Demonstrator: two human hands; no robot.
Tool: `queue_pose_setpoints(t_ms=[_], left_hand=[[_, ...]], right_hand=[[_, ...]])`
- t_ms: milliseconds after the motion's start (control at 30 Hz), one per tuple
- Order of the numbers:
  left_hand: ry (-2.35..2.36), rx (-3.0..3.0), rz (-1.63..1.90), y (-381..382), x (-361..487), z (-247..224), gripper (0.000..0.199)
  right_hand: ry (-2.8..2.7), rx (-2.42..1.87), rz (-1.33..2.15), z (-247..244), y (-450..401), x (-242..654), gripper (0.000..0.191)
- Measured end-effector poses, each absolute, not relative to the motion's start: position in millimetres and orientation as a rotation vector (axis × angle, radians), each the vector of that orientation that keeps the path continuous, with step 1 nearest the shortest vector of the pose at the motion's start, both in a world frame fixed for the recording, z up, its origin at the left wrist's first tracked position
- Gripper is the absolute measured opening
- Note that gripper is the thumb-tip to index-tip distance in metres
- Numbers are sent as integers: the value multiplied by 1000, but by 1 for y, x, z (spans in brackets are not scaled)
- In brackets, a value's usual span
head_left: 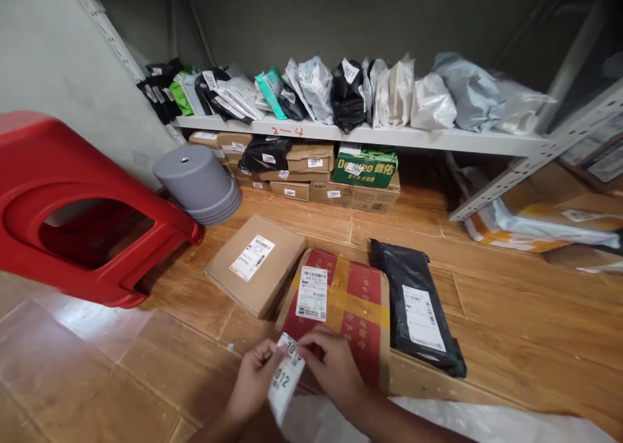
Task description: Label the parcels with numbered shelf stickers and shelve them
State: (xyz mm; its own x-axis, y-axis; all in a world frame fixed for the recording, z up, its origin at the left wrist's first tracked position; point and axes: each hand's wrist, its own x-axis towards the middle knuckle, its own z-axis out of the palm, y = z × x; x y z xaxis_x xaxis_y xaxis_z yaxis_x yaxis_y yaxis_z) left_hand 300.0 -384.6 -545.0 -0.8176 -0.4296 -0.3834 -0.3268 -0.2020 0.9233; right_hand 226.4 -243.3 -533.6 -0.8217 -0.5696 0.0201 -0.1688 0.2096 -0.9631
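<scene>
Nearest, the left hand (253, 381) and right hand (333, 365) each pinch one strip of numbered labels (287, 375), held just over the near edge of the red-printed box (353, 313). Three parcels lie on the floor: that box, one plain brown box (256, 264) touching its left side, and one black mailer bag (418, 307) on its right. Beyond the red-printed box stand one grey stool stack (199, 183) and one shelf (389, 135) of bagged parcels.

The sticker strip (287, 371) in my fingers reads "012" (digits above it partly covered). The shelf edge (341, 132) has "2-4" in red. A brown box (311, 157) says "6001"; a green box (365, 167), "7006".
</scene>
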Motion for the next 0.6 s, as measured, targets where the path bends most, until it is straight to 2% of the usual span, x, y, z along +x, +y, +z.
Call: queue_pose_setpoints(t_ms=[100,200,433,600], left_hand=[[-1663,1251,-2122,-409,323,-555,58],[-1524,1427,-2101,-430,359,-573,61],[-1627,1490,-1965,-454,425,-625,60],[-1693,1476,-1998,-458,417,-622,64]], right_hand=[[2137,-780,-1567,-529,-285,238,13],[2167,-670,-1620,-540,-323,255,15],[1924,-271,-1817,-588,-370,263,21],[1823,-197,-1831,-596,-379,264,25]])
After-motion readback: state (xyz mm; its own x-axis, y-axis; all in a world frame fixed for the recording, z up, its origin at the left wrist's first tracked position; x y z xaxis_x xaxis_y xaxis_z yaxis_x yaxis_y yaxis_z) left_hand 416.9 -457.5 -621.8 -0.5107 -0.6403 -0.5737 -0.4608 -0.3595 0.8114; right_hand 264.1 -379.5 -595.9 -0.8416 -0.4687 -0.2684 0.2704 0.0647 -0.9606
